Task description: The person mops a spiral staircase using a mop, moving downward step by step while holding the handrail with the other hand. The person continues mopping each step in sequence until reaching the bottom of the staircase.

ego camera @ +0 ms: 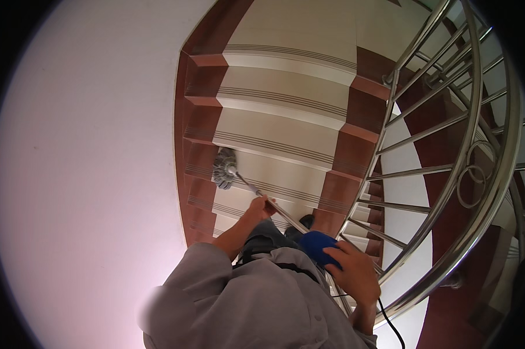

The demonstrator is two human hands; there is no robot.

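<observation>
My left hand (pixel 262 208) grips the metal handle (pixel 286 217) of a string mop below its white joint. The grey and white mop head (pixel 225 169) lies on a stair tread, at the border of its cream and dark red parts. In my right hand (pixel 354 270) is a blue cloth (pixel 319 247), held beside the upper part of the handle. The cloth covers part of the handle, so whether this hand also grips it cannot be told.
Cream and red steps (pixel 284 83) curve past a white wall (pixel 92 152) on the left. A stainless steel railing (pixel 476 109) with ring ornaments bends along the right. My dark shoe (pixel 306 221) stands on a step. A black cable (pixel 391 325) hangs by my right wrist.
</observation>
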